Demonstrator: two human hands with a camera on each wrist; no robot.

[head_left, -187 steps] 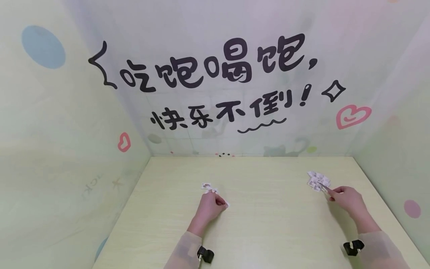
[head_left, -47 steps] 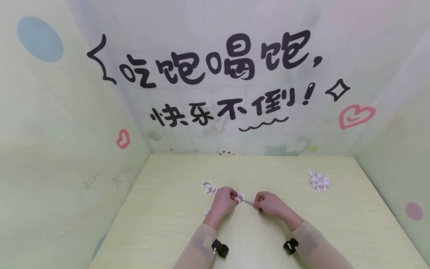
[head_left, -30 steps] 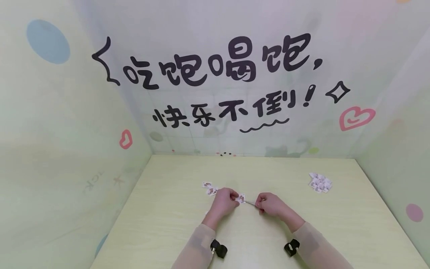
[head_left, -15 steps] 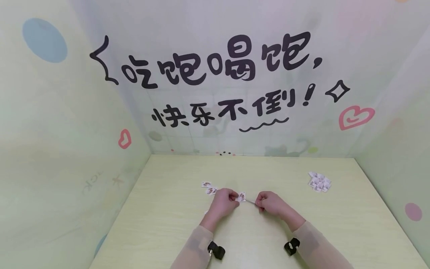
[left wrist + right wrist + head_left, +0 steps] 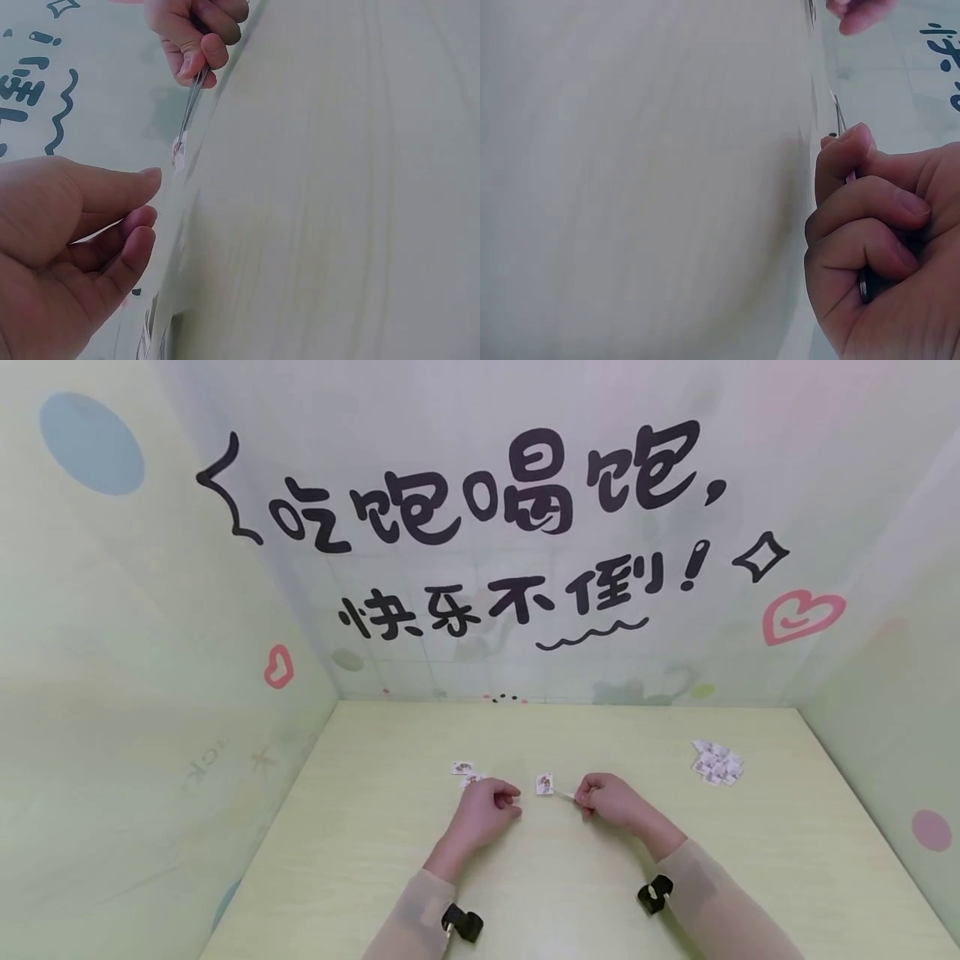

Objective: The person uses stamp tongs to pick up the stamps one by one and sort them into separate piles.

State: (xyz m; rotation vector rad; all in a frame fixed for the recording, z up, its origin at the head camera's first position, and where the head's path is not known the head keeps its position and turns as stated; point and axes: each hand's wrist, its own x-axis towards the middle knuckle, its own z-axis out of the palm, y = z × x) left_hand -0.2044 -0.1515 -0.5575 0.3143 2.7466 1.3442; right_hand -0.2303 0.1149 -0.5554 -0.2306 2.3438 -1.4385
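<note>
Pale table (image 5: 600,739); white, red-patterned card (image 5: 544,784); right hand (image 5: 611,800) pinches tweezers (image 5: 192,105); left hand (image 5: 482,812) loosely parted.

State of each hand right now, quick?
Left hand: open, holding nothing.
Right hand: closed, holding tweezers, their tips at a card.

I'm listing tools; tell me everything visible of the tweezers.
The tweezers are slim, grey and metallic-looking, with two narrow arms. The right hand pinches them, hiding their rear end. In the head view they point left, their tips at the edge of a small printed card; whether they grip it is unclear.
</note>
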